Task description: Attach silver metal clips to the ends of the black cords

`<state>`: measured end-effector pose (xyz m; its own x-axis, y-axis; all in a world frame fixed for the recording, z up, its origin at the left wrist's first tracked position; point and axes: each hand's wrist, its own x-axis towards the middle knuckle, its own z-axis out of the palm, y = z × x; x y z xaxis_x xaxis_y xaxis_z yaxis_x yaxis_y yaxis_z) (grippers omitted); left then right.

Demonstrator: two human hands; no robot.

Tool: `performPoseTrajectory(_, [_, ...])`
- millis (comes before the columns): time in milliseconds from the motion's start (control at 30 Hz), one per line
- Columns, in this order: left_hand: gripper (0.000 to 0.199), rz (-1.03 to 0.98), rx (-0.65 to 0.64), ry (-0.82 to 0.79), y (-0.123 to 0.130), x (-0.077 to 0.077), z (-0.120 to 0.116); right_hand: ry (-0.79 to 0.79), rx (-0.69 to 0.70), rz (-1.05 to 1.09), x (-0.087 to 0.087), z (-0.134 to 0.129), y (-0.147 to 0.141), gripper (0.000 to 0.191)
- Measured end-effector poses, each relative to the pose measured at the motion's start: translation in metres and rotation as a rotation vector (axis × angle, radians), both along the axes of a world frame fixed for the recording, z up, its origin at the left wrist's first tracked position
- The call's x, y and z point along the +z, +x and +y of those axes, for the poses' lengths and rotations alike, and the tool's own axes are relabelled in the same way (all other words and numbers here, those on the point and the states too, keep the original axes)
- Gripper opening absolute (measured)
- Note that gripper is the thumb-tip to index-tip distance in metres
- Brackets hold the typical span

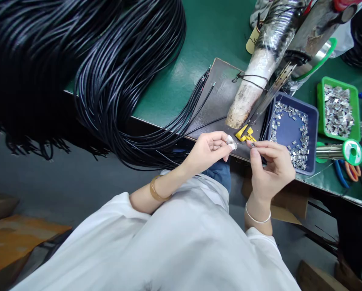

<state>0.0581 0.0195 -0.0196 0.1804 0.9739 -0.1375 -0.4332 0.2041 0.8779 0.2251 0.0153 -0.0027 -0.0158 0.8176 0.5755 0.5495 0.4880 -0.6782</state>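
My left hand (209, 149) is closed in a pinch at the bench edge, with white wrapping on its fingertips. Thin wire strands (235, 144) poke out from that pinch; the rest of the wire is hidden by my fingers. Just to the right, my right hand (272, 163) pinches a small dark metal piece (252, 144) between thumb and forefinger. The two hands are a short way apart. Behind them sits a yellow holder (244, 133) under the lower end of a soldering iron (279, 81). Many black cables (132, 81) lie to the left, several stripped ends resting on a grey board (219, 83).
A wrapped, white-ended duct (244, 99) reaches down over the board. To the right stand a blue tray (312, 133) and a green tray (357, 113) of small metal pieces. Near them are a solder spool (353, 151) and pliers (341, 173). The bench (217, 28) is green.
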Motion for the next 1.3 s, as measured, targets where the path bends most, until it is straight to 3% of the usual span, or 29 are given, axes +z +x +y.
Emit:
performPoseTrajectory(133, [0.023, 0.044, -0.019, 0.013, 0.0, 0.002, -0.002, -0.139, 0.099, 0.076, -0.01, 0.002, -0.003, 0.007])
performPoseTrajectory(333, [0.024, 0.03, -0.123, 0.069, -0.002, -0.002, -0.002, -0.258, 0.211, 0.164, -0.01, 0.002, 0.002, 0.011])
performPoseTrajectory(600, [0.023, 0.039, -0.265, 0.041, -0.006, 0.002, 0.0, -0.119, 0.202, 0.041, -0.007, 0.001, 0.004, 0.017])
performPoseTrajectory(800, [0.011, -0.013, -0.167, 0.117, -0.007, -0.005, -0.001, -0.384, 0.383, 0.353, -0.02, 0.006, 0.004, 0.005])
performPoseTrajectory(900, [0.01, 0.02, -0.106, 0.093, -0.006, -0.006, -0.001, -0.289, 0.271, 0.336, -0.017, 0.005, 0.002, 0.009])
performPoseTrajectory(1033, [0.009, 0.039, -0.015, 0.047, -0.004, -0.003, 0.001, 0.01, 0.046, 0.098, -0.005, -0.001, -0.002, 0.019])
performPoseTrajectory(1167, [0.006, 0.031, 0.033, 0.052, 0.0, 0.002, 0.005, 0.193, 0.082, -0.067, -0.004, -0.008, -0.008, 0.02])
performPoseTrajectory(1300, [0.003, 0.059, 0.039, 0.054, 0.001, 0.004, 0.007, 0.207, 0.068, -0.072, -0.012, -0.005, -0.011, 0.02])
